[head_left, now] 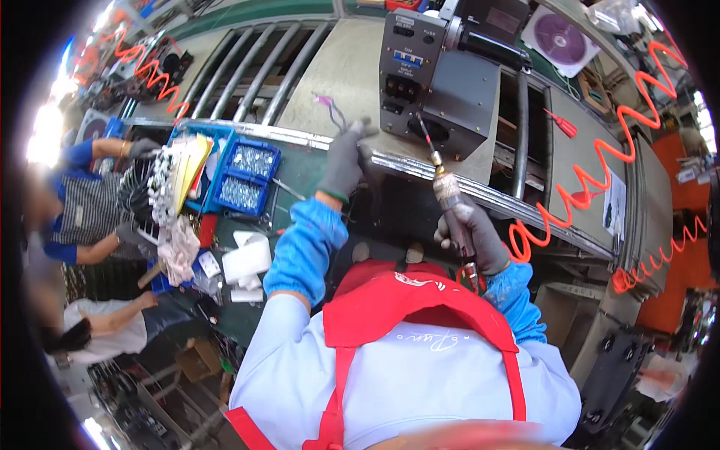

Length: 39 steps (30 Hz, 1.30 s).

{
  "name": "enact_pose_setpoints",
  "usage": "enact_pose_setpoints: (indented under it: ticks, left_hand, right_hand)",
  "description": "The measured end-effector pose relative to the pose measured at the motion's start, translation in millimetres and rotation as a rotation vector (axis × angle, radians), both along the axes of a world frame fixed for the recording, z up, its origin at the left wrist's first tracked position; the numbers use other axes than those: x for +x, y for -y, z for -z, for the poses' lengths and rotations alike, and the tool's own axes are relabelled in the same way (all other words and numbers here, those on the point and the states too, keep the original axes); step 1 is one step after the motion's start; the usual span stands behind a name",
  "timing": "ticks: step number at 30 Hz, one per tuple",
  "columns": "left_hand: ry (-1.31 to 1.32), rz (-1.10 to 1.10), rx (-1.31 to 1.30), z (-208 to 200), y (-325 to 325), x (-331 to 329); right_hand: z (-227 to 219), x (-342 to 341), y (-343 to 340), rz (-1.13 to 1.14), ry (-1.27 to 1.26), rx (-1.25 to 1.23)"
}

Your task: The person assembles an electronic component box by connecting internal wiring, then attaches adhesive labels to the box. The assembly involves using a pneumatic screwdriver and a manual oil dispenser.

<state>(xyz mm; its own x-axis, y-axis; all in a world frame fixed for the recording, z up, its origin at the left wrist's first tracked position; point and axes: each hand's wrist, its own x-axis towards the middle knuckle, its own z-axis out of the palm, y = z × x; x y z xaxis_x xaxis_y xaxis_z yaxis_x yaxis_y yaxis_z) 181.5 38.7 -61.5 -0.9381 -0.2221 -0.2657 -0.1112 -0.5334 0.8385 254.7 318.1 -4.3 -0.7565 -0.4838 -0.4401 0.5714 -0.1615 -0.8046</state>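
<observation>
Pointing toward the dark metal machine (469, 109), a power screwdriver (452, 202) is gripped in the gloved right hand (484, 236). Whether the machine's panel is touched by the bit (429, 139) cannot be told. The gloved left hand (345, 161) is held over the near edge of the surface (311, 86), beside a thin purplish wire (336, 112); whether the wire is gripped cannot be told.

For clean work, the bit would best be set square to a screw head and pressed firmly before the tool is run. The machine, which is stood on the surface, should be steadied, and the wire kept well away from the turning bit.

Farther left, small metal parts are held in blue trays (274, 160), and white parts (161, 184) are handled by another person (82, 199). On the right, a red coiled hose (562, 223) is stretched past the rollers (521, 139).
</observation>
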Motion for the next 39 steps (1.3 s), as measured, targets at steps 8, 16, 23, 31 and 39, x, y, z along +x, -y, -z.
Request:
enact_pose_setpoints:
  ticks: [8, 16, 23, 31, 39]
  left_hand:
    - [-0.019, 0.275, -0.168, 38, 34, -146]
    - [-0.054, 0.218, -0.201, 45, 4, -136]
    - [-0.038, 0.238, -0.160, 34, -40, -97]
    - [-0.074, 0.414, -0.275, 21, -88, 1]
    - [0.002, 0.562, -0.324, 7, -101, 22]
  right_hand:
    - [9, 55, 50, 0.169, 0.043, 0.070]
    - [14, 77, 59, 0.306, 0.001, 0.130]
    - [27, 46, 57, 0.389, -0.071, 0.193]
    - [29, 24, 50, 0.428, -0.096, 0.240]
    - [29, 18, 48, 0.486, -0.135, 0.218]
